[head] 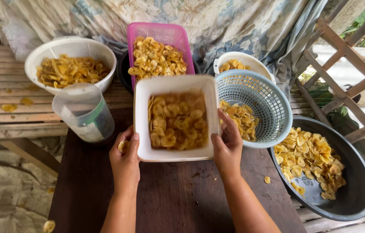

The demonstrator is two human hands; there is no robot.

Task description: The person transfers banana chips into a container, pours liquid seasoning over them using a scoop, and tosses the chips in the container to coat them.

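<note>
Step in hand: both hands hold up a white square tub [176, 118] of yellow banana chips [177, 121]; it looks blurred, so I judge it is being shaken or carried, with the chips settled toward its near side.
Left hand [125, 160]: at 8 o'clock of the tub, curled round its near-left corner, thumb on the rim; 1 loose chip [123, 146] is tucked against the palm.
Right hand [227, 144]: at 4 o'clock, fingers pressed flat on the tub's right wall, thumb under the near edge.
Where the tub is: above the dark wooden table [174, 198], centre of view, just left of the tilted pale-blue colander [258, 105].
Facing and axis: mouth up, toward the camera; its slightly longer side runs 12 to 6 o'clock.
Next move calls for: an even grip on both sides, kept level so no chips spill.
Around: pink basket [159, 34] at 12 o'clock, white colander [72, 60] at 10, clear measuring jug [85, 112] at 9, black basin [346, 194] at 4.
</note>
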